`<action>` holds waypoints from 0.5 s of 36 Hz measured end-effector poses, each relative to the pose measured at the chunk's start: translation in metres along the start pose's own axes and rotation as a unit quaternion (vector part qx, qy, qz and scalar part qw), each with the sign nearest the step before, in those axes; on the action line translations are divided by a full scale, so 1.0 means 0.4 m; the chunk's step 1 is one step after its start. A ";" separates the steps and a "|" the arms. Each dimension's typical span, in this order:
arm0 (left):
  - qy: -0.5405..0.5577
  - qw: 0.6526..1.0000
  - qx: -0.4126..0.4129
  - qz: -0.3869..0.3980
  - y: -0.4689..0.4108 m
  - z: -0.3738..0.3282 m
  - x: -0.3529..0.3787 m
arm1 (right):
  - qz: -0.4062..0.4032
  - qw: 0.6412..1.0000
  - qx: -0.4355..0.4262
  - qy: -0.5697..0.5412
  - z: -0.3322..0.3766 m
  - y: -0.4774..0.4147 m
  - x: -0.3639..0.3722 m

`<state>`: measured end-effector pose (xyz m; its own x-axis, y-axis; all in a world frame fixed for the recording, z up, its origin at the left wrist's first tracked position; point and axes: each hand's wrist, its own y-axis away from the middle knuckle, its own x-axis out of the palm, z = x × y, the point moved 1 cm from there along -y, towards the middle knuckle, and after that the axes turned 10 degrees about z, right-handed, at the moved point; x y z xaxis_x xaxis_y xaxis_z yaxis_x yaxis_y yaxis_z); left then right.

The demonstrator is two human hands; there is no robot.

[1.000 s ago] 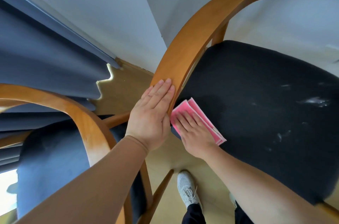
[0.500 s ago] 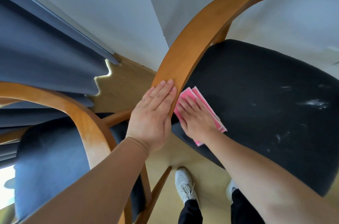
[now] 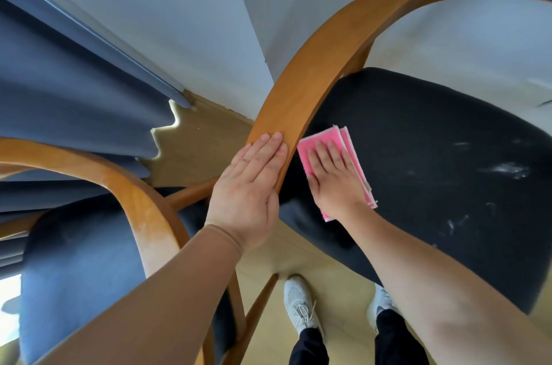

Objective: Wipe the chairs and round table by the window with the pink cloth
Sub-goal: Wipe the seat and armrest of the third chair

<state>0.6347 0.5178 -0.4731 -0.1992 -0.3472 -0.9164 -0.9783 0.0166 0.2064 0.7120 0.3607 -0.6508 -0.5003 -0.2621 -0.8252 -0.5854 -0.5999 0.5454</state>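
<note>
A folded pink cloth [image 3: 346, 143] lies on the black seat [image 3: 418, 161] of a chair with a curved wooden armrest [image 3: 301, 95]. My right hand [image 3: 334, 179] presses flat on the cloth with straight fingers, near the seat's left edge. My left hand [image 3: 251, 188] rests flat against the outer side of the armrest, fingers straight. White dust smears [image 3: 504, 170] mark the seat's right part. A second chair with a blue seat [image 3: 77, 269] and wooden arm [image 3: 140, 209] stands at lower left. The round table is out of view.
Blue curtains [image 3: 74, 101] hang at the left against a white wall corner [image 3: 263, 36]. The light wood floor [image 3: 203, 149] shows between the chairs. My two feet in white sneakers [image 3: 298, 302] stand below the black seat.
My right hand has slid the pink cloth forward along the seat next to the armrest. The left hand stays on the armrest.
</note>
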 end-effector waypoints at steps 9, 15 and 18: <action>0.005 1.000 -0.011 0.001 -0.001 -0.009 -0.008 | 0.006 0.998 0.020 -0.054 -0.019 0.224 0.144; -0.023 0.998 -0.024 0.046 -0.008 -0.029 -0.028 | 0.028 0.997 0.028 -0.068 -0.023 0.224 0.147; -0.051 0.996 -0.015 0.064 -0.037 -0.040 -0.048 | 0.031 0.997 0.017 -0.061 -0.025 0.223 0.146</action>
<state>0.6539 0.5091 -0.4528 -0.3291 -0.2459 -0.9117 -0.9425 0.0257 0.3333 0.6368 0.2843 -0.6519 -0.6091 -0.2023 -0.7668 -0.5714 -0.5586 0.6012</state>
